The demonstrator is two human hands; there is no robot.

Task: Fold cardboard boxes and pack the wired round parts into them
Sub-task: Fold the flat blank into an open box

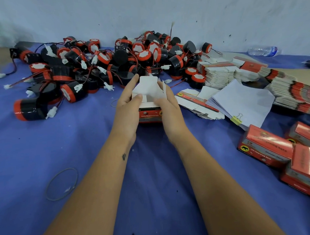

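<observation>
You've got the half-folded box [149,107] pinched between both hands, right in the middle of the blue cloth [91,142] that covers the whole work surface. Your left hand [128,105] wraps its left side with the thumb curled over the top edge, and your right hand [167,102] clamps the other side, thumb pressing a white flap inward. The box's top flaps stand open and white, and its red printed side faces you.

Just past your fingertips sits the big heap of wired round parts [103,64] (black bodies, red bands, white plugs on thin wires), piled up against a pale, scuffed wall [147,14].

Off to the right of your right hand lies a fanned stack of flat boxes [251,78], and a wad of white paper sheets [245,100] held by a yellow binder clip [236,118]. Nearer you on that side are several closed red boxes [267,148], leaning on each other.

Down by your left forearm a rubber band [62,184] lies loose on the cloth. A clear plastic bottle [263,51] lies on its side far right, by the wall.
</observation>
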